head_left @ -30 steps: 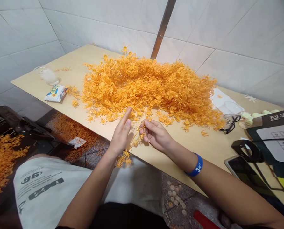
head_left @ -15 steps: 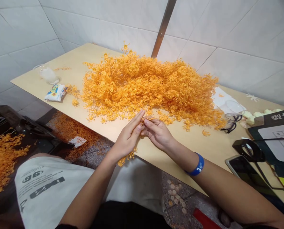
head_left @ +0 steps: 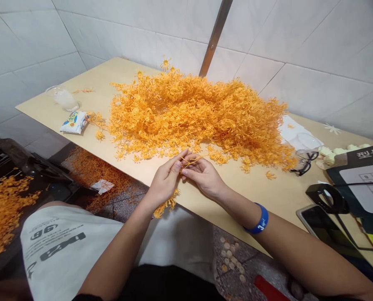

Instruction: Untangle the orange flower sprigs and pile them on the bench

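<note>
My left hand (head_left: 165,180) is closed around thin orange plastic stems, with a bunch of orange plastic flowers (head_left: 167,205) hanging below its palm over the table's front edge. Close beside it, my right hand (head_left: 205,175) pinches the thin orange stems (head_left: 191,163) between thumb and fingers. The fingertips of both hands meet around these stems, and some of the strands are hidden by them. Just beyond the hands spreads a large heap of orange plastic flowers (head_left: 186,113) on the tan table (head_left: 136,169).
On the left lie a white packet (head_left: 74,122) and a clear cup (head_left: 64,98). Glasses (head_left: 304,163), a phone (head_left: 324,230), a black ring-shaped object (head_left: 327,198) and a dark box (head_left: 362,175) sit at right. More orange pieces (head_left: 101,171) cover the floor at left.
Both hands have drawn slightly down and toward me. The left fingers have bent in further, and more of the orange stems show between the hands.
</note>
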The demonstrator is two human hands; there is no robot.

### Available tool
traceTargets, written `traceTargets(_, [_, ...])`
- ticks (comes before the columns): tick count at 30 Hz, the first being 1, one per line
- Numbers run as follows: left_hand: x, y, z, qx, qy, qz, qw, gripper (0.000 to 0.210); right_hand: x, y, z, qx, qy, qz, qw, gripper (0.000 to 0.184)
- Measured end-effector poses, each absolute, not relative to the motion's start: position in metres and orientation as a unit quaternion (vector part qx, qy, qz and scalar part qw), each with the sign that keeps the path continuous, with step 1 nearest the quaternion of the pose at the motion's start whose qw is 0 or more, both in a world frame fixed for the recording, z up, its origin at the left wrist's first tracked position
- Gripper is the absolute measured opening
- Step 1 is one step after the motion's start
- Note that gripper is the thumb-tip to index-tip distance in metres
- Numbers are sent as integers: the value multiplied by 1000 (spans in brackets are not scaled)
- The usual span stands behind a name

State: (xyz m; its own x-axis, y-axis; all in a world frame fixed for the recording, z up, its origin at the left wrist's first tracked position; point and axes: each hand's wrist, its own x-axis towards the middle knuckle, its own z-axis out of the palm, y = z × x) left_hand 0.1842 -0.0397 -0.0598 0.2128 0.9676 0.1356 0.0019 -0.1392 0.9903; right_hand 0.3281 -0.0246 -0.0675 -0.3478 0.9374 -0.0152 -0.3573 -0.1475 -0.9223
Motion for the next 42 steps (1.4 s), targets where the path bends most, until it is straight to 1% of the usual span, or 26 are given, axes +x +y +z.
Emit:
traceTargets(6, [183, -42, -54, 594, 405, 442, 537, 49, 327, -33, -64, -326, -443, 683, 481, 27])
traceTargets(10, [184, -43, -52, 593, 407, 448, 531, 43, 322, -43, -62, -329, -409, 730, 438, 32])
traceTargets(12, [184, -42, -54, 588, 421, 460, 515, 40, 321, -43, -62, -338, -404, 731, 434, 32])
traceTargets(15, [185, -40, -58, 588, 438, 482, 479, 39, 324, -36, -63, -363, -434, 672, 478, 27])
traceTargets(18, [184, -39, -61, 606, 424, 487, 464, 41, 328, -27, -65, -378, -484, 596, 517, 21])
traceTargets(21, [184, -39, -61, 646, 399, 460, 460, 48, 330, -23, -67, -386, -483, 583, 527, 19])
traceTargets(24, [183, -40, -59, 683, 390, 420, 453, 65, 331, -23, -67, -399, -441, 617, 516, 21])
traceTargets(26, [183, -41, -59, 689, 390, 409, 454, 70, 331, -23, -65, -396, -417, 645, 504, 23])
traceTargets(29, [183, -41, -60, 686, 386, 408, 463, 64, 331, -23, -63, -383, -409, 668, 489, 24])
traceTargets(33, [183, -42, -62, 677, 388, 420, 464, 54, 331, -22, -66, -373, -423, 659, 497, 22])
traceTargets(37, [184, -42, -60, 641, 404, 440, 481, 46, 332, -23, -69, -358, -465, 656, 475, 23])
traceTargets(40, [184, -43, -57, 608, 400, 457, 511, 46, 332, -26, -69, -355, -519, 630, 455, 26])
traceTargets(42, [184, -44, -55, 591, 388, 465, 533, 46, 331, -29, -66, -347, -591, 587, 432, 28])
